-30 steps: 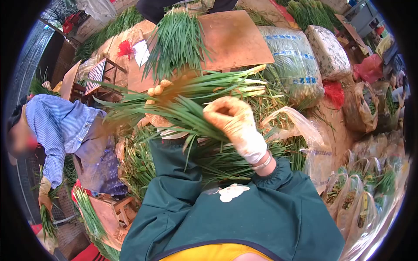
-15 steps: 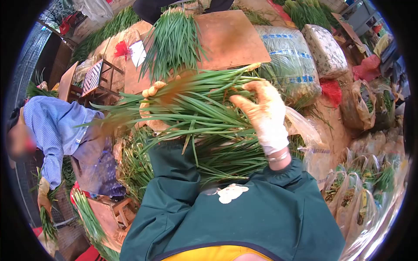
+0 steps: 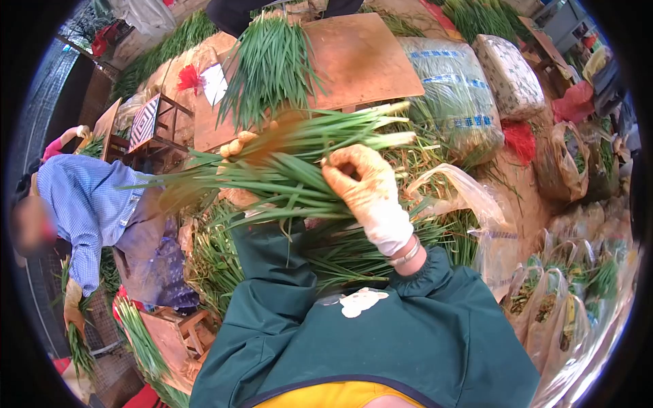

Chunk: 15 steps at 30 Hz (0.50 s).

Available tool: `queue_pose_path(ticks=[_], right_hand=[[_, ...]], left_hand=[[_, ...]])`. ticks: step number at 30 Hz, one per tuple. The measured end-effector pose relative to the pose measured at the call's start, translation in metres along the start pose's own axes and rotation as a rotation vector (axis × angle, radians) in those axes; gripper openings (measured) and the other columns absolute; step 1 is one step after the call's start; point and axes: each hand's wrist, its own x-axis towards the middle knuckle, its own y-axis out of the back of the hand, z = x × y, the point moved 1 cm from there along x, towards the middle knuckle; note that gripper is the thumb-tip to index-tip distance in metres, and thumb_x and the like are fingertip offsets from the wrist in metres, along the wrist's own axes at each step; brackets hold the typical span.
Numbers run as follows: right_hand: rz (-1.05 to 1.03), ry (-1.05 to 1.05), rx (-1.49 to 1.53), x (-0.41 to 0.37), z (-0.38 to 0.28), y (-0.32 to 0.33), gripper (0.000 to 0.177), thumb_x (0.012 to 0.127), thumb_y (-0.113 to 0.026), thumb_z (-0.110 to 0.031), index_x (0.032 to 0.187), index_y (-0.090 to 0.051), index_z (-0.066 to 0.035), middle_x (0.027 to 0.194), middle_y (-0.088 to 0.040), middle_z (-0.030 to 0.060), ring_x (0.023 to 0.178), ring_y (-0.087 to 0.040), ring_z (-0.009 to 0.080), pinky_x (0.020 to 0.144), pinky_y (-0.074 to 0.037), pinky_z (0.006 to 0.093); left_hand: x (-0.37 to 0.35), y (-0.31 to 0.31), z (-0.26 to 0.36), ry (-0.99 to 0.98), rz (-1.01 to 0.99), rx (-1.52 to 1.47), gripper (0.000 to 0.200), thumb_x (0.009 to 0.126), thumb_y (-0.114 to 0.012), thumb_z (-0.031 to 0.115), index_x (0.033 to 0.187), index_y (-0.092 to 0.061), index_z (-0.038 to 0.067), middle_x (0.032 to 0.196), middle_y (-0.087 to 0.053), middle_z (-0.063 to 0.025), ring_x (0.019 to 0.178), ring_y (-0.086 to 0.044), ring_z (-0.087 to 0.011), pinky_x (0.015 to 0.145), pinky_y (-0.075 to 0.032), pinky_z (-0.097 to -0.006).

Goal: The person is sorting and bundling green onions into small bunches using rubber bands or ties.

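Observation:
My left hand [image 3: 235, 146], in a stained glove, is wrapped round a bunch of long green chives [image 3: 292, 173]. Only its curled fingers show past the leaves. The bunch lies sideways in front of me, its pale stem ends [image 3: 391, 126] pointing right. Against the near side of the bunch is my right hand [image 3: 367, 190], also gloved. Its thumb and forefinger are pinched together at the chive leaves, making a ring. Below both hands, more loose chives [image 3: 347, 258] lie across my lap.
Ahead is a low wooden table [image 3: 367, 58] bearing a pile of chives [image 3: 272, 64]. A large plastic-wrapped bale [image 3: 452, 95] stands right of it. Filled plastic bags [image 3: 544, 306] line the right side. A person in a blue checked shirt [image 3: 95, 197] bends at the left, near a small stool [image 3: 153, 122].
My right hand has moved left and toward me along the bunch, from spread fingers to a pinch. The pale stem ends show more plainly. At far left, another person's arm has appeared.

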Motion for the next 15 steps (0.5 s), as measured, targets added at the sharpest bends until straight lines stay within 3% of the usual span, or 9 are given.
queue_pose_path(ticks=[2,4,5,7,8,10,11,13,15], right_hand=[[0.015,0.147,-0.046,-0.007,-0.01,-0.004,0.016,0.075,-0.071,-0.005,0.09,-0.066,-0.006,0.086,-0.064,0.0074,0.079,-0.063,0.0196,0.074,-0.05,0.0298],[-0.023,0.387,-0.144,-0.002,-0.019,0.004,0.013,0.077,-0.07,-0.003,0.089,-0.066,-0.005,0.087,-0.065,0.0067,0.081,-0.062,0.0171,0.075,-0.05,0.0291],[-0.009,0.217,0.115,-0.002,-0.023,0.01,0.011,0.078,-0.07,-0.003,0.089,-0.066,-0.005,0.088,-0.066,0.0046,0.081,-0.06,0.0138,0.075,-0.048,0.0271],[0.103,-0.053,0.525,0.0,-0.039,0.03,0.007,0.081,-0.069,-0.004,0.087,-0.067,-0.005,0.09,-0.066,0.0023,0.077,-0.057,0.0086,0.071,-0.045,0.0239],[0.117,-0.016,0.555,0.003,-0.041,0.05,0.006,0.081,-0.069,-0.006,0.086,-0.065,-0.005,0.094,-0.067,0.0059,0.08,-0.06,0.0122,0.074,-0.047,0.025],[0.32,-0.056,0.534,0.007,-0.038,0.083,0.007,0.083,-0.067,-0.01,0.088,-0.066,-0.006,0.09,-0.065,0.0034,0.077,-0.057,0.0085,0.067,-0.043,0.0212],[0.373,0.06,0.622,0.007,-0.027,0.104,0.011,0.085,-0.065,-0.01,0.095,-0.064,-0.006,0.092,-0.064,0.0025,0.077,-0.056,0.0082,0.067,-0.044,0.022],[0.342,0.142,0.865,0.006,-0.007,0.15,0.021,0.094,-0.058,-0.016,0.112,-0.057,-0.006,0.098,-0.063,0.0027,0.078,-0.058,0.0102,0.066,-0.047,0.0219],[0.295,0.235,1.007,0.006,0.003,0.187,0.021,0.095,-0.056,-0.017,0.111,-0.057,-0.004,0.097,-0.064,0.0029,0.077,-0.058,0.0098,0.065,-0.048,0.0231]], left_hand=[[0.0,-0.007,-0.009,-0.018,-0.02,-0.089,0.021,0.092,-0.053,0.024,0.104,-0.065,0.012,0.111,-0.065,-0.001,0.119,-0.051,-0.0187,0.115,-0.016,-0.0594],[0.0,-0.021,-0.011,-0.055,0.027,-0.052,0.02,0.091,-0.054,0.022,0.103,-0.066,0.012,0.107,-0.066,-0.0013,0.116,-0.053,-0.0197,0.115,-0.017,-0.0593],[0.003,-0.006,0.0,0.079,0.026,-0.115,0.019,0.09,-0.055,0.021,0.102,-0.066,0.012,0.107,-0.066,-0.0019,0.116,-0.053,-0.0195,0.115,-0.016,-0.0594],[0.001,-0.006,0.0,0.063,0.087,-0.097,0.019,0.09,-0.056,0.022,0.102,-0.066,0.012,0.106,-0.066,-0.0022,0.116,-0.053,-0.0196,0.115,-0.016,-0.0599],[-0.002,-0.007,-0.001,0.05,0.15,-0.081,0.019,0.089,-0.057,0.022,0.102,-0.066,0.011,0.106,-0.066,-0.0024,0.115,-0.053,-0.0198,0.115,-0.015,-0.0604],[-0.003,-0.031,-0.012,0.017,0.069,-0.082,0.019,0.089,-0.057,0.023,0.099,-0.065,0.009,0.102,-0.065,-0.0016,0.114,-0.053,-0.0201,0.116,-0.016,-0.0577],[-0.004,-0.034,-0.014,0.013,0.058,-0.098,0.018,0.089,-0.057,0.023,0.099,-0.065,0.009,0.101,-0.064,-0.0015,0.114,-0.053,-0.02,0.116,-0.017,-0.0576],[-0.005,-0.031,-0.018,0.0,0.054,-0.121,0.018,0.09,-0.056,0.023,0.099,-0.064,0.009,0.101,-0.063,-0.0013,0.113,-0.053,-0.0197,0.115,-0.017,-0.0573],[-0.006,-0.022,-0.017,-0.018,0.061,-0.148,0.017,0.09,-0.056,0.022,0.098,-0.063,0.01,0.1,-0.062,-0.001,0.112,-0.053,-0.0194,0.115,-0.018,-0.057]])
